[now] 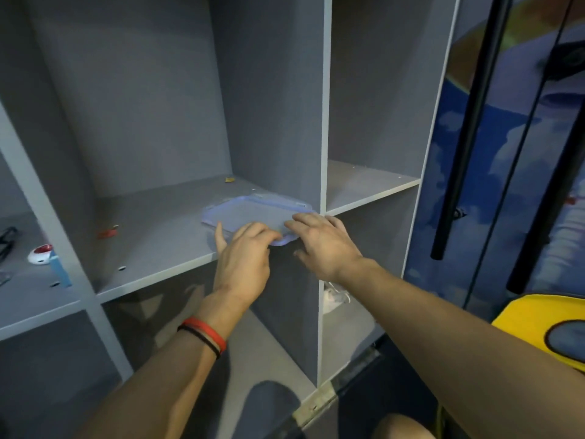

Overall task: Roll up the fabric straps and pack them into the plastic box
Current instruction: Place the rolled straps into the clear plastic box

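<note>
The plastic box (254, 213) was seen on the grey shelf (152, 231), just beside the right divider (323, 122). Its near rim was gripped by the curled fingers of the left hand (243, 258). The right hand (326, 242) was laid over its near right corner, and whether that hand gripped could not be told.

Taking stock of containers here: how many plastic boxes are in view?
1. The plastic box sits at the front right of the middle shelf, held by the left hand and right hand. Others may be hidden.
</note>
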The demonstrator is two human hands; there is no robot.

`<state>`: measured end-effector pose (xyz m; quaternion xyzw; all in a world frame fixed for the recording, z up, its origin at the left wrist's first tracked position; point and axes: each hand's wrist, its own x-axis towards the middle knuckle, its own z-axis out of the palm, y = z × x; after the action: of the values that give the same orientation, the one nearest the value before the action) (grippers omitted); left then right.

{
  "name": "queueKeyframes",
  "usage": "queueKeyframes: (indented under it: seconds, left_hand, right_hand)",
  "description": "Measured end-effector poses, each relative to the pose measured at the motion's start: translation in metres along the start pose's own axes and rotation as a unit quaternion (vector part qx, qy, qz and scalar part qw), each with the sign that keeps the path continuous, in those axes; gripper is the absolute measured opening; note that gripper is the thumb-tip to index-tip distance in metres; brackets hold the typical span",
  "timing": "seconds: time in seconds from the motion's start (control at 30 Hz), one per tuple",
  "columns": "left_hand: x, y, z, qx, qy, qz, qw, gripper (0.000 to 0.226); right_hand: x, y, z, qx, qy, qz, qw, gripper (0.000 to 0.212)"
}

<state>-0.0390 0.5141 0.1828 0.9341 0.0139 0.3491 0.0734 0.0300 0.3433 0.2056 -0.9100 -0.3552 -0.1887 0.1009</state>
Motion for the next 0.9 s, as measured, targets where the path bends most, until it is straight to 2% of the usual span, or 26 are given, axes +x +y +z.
queueKeyframes:
  seconds: [0.17, 0.37, 0.43, 0.57, 0.63, 0.67, 0.77, 0.83, 0.9]
  left_hand:
    - [-0.028, 0.060, 0.003, -0.028, 0.050, 0.084, 0.995, 0.037]
    - [-0.057, 0.149, 0.008, -0.059, 0.059, 0.180, 0.980, 0.037]
    - [-0.059, 0.180, 0.013, -0.080, 0.046, 0.199, 0.976, 0.041]
    - [-0.059, 0.237, 0.041, -0.127, -0.010, 0.177, 0.976, 0.059]
    - [-0.058, 0.264, 0.064, -0.187, -0.046, 0.155, 0.969, 0.071]
    - [-0.059, 0.278, 0.076, -0.233, -0.073, 0.138, 0.960, 0.076]
    - [-0.063, 0.324, 0.112, -0.360, -0.202, 0.053, 0.909, 0.083]
    - [-0.068, 0.356, 0.135, -0.423, -0.311, -0.025, 0.851, 0.083]
    - [-0.075, 0.386, 0.159, -0.484, -0.400, -0.090, 0.773, 0.074]
  right_hand:
    - [-0.043, 0.036, 0.004, 0.011, 0.082, -0.003, 0.997, 0.037]
    - [-0.136, 0.099, -0.017, 0.001, 0.175, 0.021, 0.984, 0.027]
    - [-0.177, 0.127, -0.029, 0.009, 0.187, 0.059, 0.981, 0.026]
    - [-0.271, 0.183, -0.049, 0.026, 0.149, 0.175, 0.973, 0.018]
    - [-0.322, 0.206, -0.058, 0.088, 0.144, 0.252, 0.953, 0.032]
    - [-0.348, 0.216, -0.062, 0.127, 0.148, 0.288, 0.938, 0.036]
    - [-0.419, 0.237, -0.073, 0.248, 0.147, 0.352, 0.890, 0.019]
    - [-0.460, 0.244, -0.078, 0.336, 0.154, 0.389, 0.844, 0.017]
    - [-0.493, 0.248, -0.081, 0.413, 0.169, 0.432, 0.784, 0.023]
